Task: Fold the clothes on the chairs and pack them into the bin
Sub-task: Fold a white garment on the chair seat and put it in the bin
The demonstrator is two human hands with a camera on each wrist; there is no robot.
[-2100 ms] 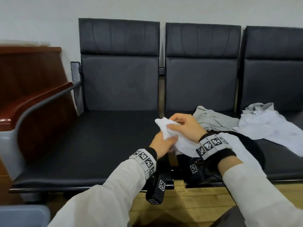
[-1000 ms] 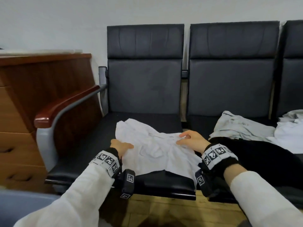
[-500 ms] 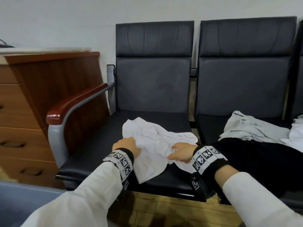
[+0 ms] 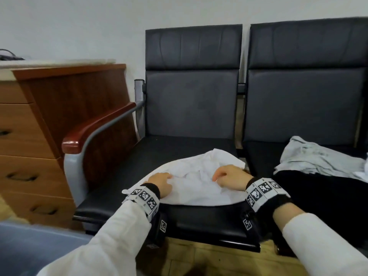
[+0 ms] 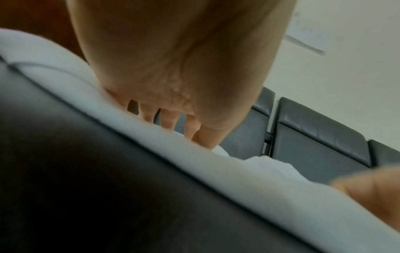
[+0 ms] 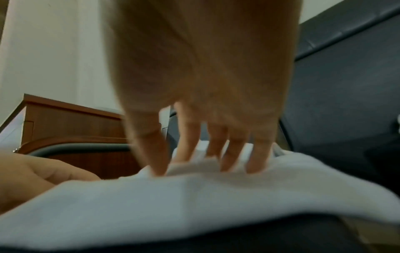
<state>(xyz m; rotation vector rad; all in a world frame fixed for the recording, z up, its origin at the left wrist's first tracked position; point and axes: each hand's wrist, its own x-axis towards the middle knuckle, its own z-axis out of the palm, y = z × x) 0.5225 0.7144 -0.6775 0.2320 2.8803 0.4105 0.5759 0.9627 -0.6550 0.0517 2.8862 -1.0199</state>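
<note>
A crumpled white garment lies spread across the front of the left chair seat. My left hand rests on its left part, fingers stretched down onto the cloth in the left wrist view. My right hand sits on its right part; in the right wrist view its spread fingertips press the white cloth. Neither hand grips anything that I can see. A blue-grey bin shows at the lower left.
On the right chair seat lie a grey garment and a black garment, with a bit of white cloth at the frame edge. A wood-topped armrest and a wooden drawer cabinet stand left of the chair.
The white garment went from bunched between my hands to lying wider over the seat. Both hands moved up onto its top, farther apart, with fingers flatter than half a second ago.
</note>
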